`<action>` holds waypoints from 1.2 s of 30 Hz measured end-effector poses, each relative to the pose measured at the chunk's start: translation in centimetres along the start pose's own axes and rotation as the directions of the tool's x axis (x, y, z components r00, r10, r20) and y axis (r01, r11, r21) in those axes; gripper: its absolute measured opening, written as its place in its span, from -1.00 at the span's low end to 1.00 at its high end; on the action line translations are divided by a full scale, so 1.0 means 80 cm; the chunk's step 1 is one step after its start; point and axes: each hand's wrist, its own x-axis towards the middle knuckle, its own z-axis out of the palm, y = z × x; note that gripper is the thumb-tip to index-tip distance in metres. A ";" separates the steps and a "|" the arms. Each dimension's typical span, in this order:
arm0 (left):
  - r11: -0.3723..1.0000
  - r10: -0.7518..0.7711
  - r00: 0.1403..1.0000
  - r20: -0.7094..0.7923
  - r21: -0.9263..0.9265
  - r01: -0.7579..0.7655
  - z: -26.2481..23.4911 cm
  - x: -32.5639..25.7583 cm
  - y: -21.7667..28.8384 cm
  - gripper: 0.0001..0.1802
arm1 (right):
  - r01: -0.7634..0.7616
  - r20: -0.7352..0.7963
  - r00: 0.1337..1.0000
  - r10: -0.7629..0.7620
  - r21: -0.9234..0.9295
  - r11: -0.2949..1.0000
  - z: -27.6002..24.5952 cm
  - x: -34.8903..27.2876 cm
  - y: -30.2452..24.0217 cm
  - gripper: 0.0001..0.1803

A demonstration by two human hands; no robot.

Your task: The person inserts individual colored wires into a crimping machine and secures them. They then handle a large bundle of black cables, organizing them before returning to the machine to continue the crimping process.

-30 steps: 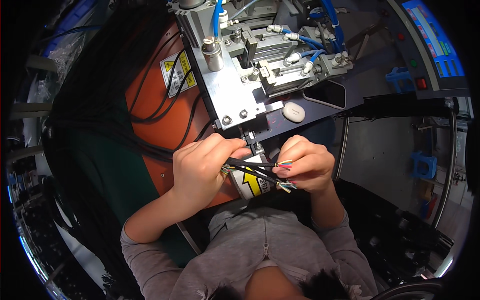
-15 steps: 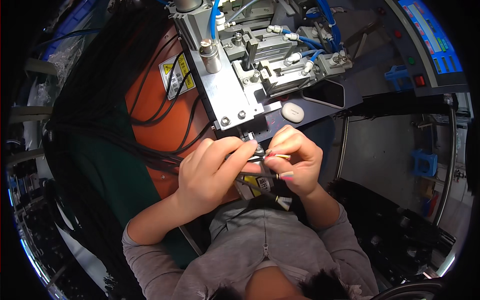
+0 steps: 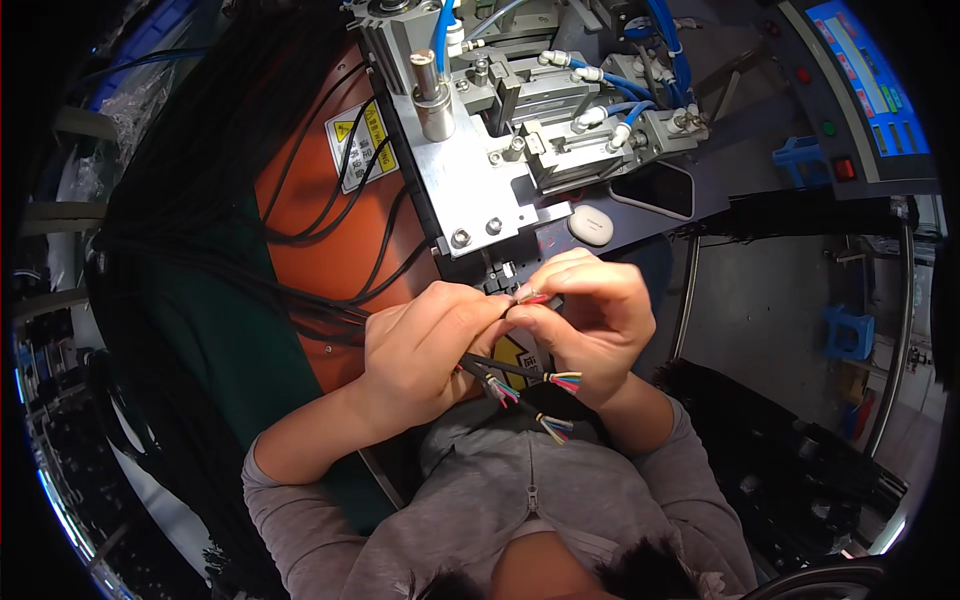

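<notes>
Black cables (image 3: 480, 368) run through my left hand (image 3: 425, 345), which is closed round them. Its thumb and forefinger pinch a cable near the tip, just in front of the machine. My right hand (image 3: 600, 325) is closed in a pinch on that cable's thin wires (image 3: 537, 298), of which red shows. The fingertips of both hands almost meet. Below them hang several other cable ends with bare coloured wires: one fanned end (image 3: 566, 380) by my right palm, one pink and green end (image 3: 502, 391), and a lower end (image 3: 553, 428) over my lap.
A metal machine (image 3: 470, 195) with blue air hoses stands ahead. A small fixture (image 3: 502, 275) sits just beyond my fingertips. Right of it lie a white rounded case (image 3: 591, 226) and a phone (image 3: 655, 190). Black cables cross an orange panel (image 3: 325, 255) at left. A screen (image 3: 870, 90) is far right.
My fingertips have come closer together, and my right hand has shifted slightly up and right. A third loose cable end now shows below the hands; the hanging ends have spread apart.
</notes>
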 end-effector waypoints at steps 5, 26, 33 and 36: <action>0.999 0.049 0.998 -0.035 0.010 -0.048 -0.003 0.000 -0.004 -0.80 | 0.194 0.100 0.980 -0.173 -0.265 0.945 -0.003 0.008 0.004 -0.74; 0.977 -0.023 0.997 0.071 0.213 0.007 0.004 -0.008 -0.006 -0.89 | 0.277 0.259 0.953 -0.158 -0.527 0.804 -0.015 0.020 -0.003 -0.79; 0.953 0.093 0.993 0.077 0.281 -0.111 0.007 -0.005 -0.012 -0.85 | -0.272 0.263 0.886 0.381 -0.371 0.888 -0.033 0.023 -0.011 -0.84; 0.954 0.118 0.990 0.078 0.269 -0.135 0.009 -0.005 -0.016 -0.78 | -0.404 0.301 0.827 0.476 -0.272 0.873 -0.038 0.026 -0.012 -0.84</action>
